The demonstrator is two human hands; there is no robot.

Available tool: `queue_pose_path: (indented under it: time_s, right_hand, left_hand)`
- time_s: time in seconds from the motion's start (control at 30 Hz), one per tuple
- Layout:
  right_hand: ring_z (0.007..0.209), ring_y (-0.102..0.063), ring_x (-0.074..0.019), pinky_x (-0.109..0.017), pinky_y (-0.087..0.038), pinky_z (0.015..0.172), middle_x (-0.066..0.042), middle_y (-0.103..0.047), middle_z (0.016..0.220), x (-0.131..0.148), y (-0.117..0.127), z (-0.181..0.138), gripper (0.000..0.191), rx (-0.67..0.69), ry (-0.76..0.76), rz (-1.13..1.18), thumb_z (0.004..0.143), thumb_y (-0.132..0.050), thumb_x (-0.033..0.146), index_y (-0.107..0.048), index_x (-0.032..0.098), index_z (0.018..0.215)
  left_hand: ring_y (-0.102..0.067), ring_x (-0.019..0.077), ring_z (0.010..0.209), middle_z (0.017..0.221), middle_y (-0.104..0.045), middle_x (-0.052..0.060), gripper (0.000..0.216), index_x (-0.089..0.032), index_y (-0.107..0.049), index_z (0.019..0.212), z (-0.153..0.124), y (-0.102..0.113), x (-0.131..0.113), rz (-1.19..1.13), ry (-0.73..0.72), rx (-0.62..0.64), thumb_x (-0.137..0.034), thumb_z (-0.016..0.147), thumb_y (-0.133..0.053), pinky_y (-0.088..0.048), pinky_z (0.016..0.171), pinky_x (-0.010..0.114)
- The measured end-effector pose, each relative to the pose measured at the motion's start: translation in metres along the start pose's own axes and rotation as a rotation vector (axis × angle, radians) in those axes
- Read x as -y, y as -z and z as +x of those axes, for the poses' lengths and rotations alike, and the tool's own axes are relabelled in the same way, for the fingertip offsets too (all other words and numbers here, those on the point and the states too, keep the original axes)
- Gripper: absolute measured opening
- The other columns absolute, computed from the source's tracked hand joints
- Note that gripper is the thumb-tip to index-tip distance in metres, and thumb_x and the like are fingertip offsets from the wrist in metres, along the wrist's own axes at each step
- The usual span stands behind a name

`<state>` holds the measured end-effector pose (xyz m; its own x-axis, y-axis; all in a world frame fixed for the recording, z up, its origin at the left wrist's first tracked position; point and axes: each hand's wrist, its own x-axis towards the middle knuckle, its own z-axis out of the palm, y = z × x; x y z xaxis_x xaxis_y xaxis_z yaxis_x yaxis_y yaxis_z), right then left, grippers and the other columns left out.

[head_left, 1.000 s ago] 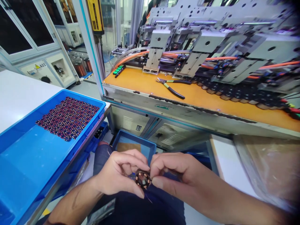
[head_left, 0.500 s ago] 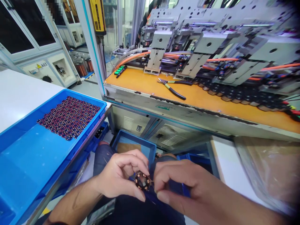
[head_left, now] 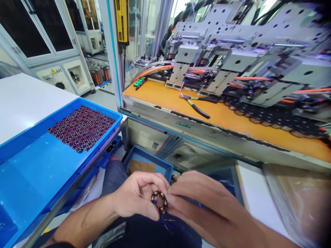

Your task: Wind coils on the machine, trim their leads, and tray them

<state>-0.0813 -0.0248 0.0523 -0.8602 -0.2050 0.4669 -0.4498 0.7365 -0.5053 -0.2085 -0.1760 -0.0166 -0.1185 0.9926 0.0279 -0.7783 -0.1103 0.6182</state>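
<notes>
A small ring-shaped motor stator (head_left: 154, 198) with copper windings is held near my lap. My left hand (head_left: 141, 196) is closed around its left and upper rim, thumb below and fingers above. My right hand (head_left: 192, 196) is closed at its right edge, fingers pressed together by the thin copper wire (head_left: 169, 205) that comes off the ring. The very fingertips are partly hidden. Loose wire ends hang down below the stator over the dark clothing.
At left, a blue tray (head_left: 31, 172) holds many packed stators (head_left: 84, 128). Cutting pliers (head_left: 198, 109) lie on the orange machine bench (head_left: 160, 96), with a black marker (head_left: 141, 84) farther left. A lower blue bin (head_left: 165, 168) stands beyond my hands; plastic-wrapped material (head_left: 294, 193) lies at right.
My right hand has come closer to the stator, its fingers now against the ring's right edge. Loose wire ends now show below the stator. The camera view has shifted slightly.
</notes>
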Motion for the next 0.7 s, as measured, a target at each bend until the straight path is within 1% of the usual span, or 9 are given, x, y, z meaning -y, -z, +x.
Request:
queue_pose_path:
  time_s: [0.07, 0.17, 0.27, 0.3, 0.37, 0.43, 0.5, 0.7]
  right_hand:
    - [0.074, -0.060, -0.0123, -0.025, -0.049, 0.069, 0.000, -0.069, 0.087, -0.001, 0.000, 0.001, 0.016, -0.025, -0.051, 0.044, 0.095, -0.056, 0.015, -0.057, 0.022, 0.109]
    - [0.070, -0.060, -0.0116, -0.023, -0.049, 0.066, 0.000, -0.067, 0.080, -0.001, -0.003, 0.001, 0.006, -0.048, -0.135, 0.083, 0.096, -0.057, 0.018, -0.059, 0.021, 0.100]
    - [0.066, -0.060, -0.0106, -0.023, -0.048, 0.064, 0.001, -0.066, 0.076, -0.001, -0.010, 0.000, 0.005, -0.094, -0.211, 0.117, 0.096, -0.057, 0.020, -0.061, 0.021, 0.094]
    - [0.065, -0.060, -0.0105, -0.023, -0.048, 0.063, 0.001, -0.066, 0.075, -0.001, -0.012, 0.000, 0.004, -0.133, -0.211, 0.121, 0.095, -0.057, 0.020, -0.061, 0.021, 0.094]
    - [0.066, -0.061, -0.0111, -0.023, -0.049, 0.063, 0.000, -0.068, 0.078, -0.001, -0.016, -0.001, 0.006, -0.206, -0.153, 0.081, 0.093, -0.059, 0.017, -0.061, 0.021, 0.096]
    - [0.070, -0.063, -0.0123, -0.024, -0.051, 0.065, -0.002, -0.070, 0.083, -0.002, -0.019, -0.002, 0.013, -0.236, -0.070, 0.010, 0.090, -0.060, 0.010, -0.062, 0.020, 0.099]
    - [0.073, -0.064, -0.0131, -0.025, -0.053, 0.066, -0.005, -0.069, 0.085, -0.001, -0.021, -0.003, 0.017, -0.258, -0.040, -0.026, 0.088, -0.059, 0.005, -0.063, 0.018, 0.099]
    - [0.069, -0.065, -0.0121, -0.021, -0.056, 0.062, -0.002, -0.065, 0.078, -0.002, -0.038, -0.004, 0.021, -0.430, -0.147, -0.011, 0.082, -0.057, 0.001, -0.060, 0.018, 0.095]
  left_hand:
    - [-0.063, 0.0093, 0.071, 0.090, -0.061, 0.001, 0.053, -0.013, -0.072, 0.086, 0.000, 0.000, 0.000, -0.017, 0.007, -0.015, -0.009, 0.038, -0.095, -0.051, 0.066, 0.019]
    - [-0.061, 0.0085, 0.069, 0.088, -0.061, 0.002, 0.051, -0.013, -0.073, 0.084, 0.001, 0.000, -0.001, -0.023, -0.004, -0.027, -0.009, 0.038, -0.095, -0.049, 0.064, 0.018]
    - [-0.060, 0.0085, 0.070, 0.089, -0.061, 0.002, 0.050, -0.014, -0.073, 0.084, 0.002, 0.001, -0.002, 0.006, -0.019, -0.028, -0.011, 0.040, -0.095, -0.049, 0.064, 0.018]
    - [-0.060, 0.0086, 0.070, 0.089, -0.061, 0.002, 0.049, -0.014, -0.074, 0.085, 0.003, 0.002, -0.002, 0.019, -0.027, -0.025, -0.012, 0.040, -0.095, -0.049, 0.064, 0.018]
    - [-0.059, 0.0082, 0.070, 0.089, -0.060, 0.001, 0.049, -0.015, -0.074, 0.086, 0.004, 0.003, -0.002, 0.046, -0.047, -0.022, -0.012, 0.042, -0.095, -0.048, 0.065, 0.018]
    - [-0.058, 0.0077, 0.071, 0.089, -0.059, 0.001, 0.048, -0.016, -0.075, 0.086, 0.006, 0.003, -0.004, 0.079, -0.082, -0.021, -0.012, 0.043, -0.095, -0.047, 0.065, 0.018]
    - [-0.058, 0.0072, 0.071, 0.090, -0.059, 0.001, 0.046, -0.017, -0.076, 0.086, 0.007, 0.002, -0.006, 0.120, -0.127, -0.020, -0.012, 0.044, -0.094, -0.046, 0.065, 0.017]
    - [-0.056, 0.0077, 0.075, 0.094, -0.059, 0.002, 0.045, -0.023, -0.078, 0.092, 0.010, 0.000, -0.005, 0.296, -0.318, -0.031, -0.010, 0.051, -0.092, -0.046, 0.067, 0.018]
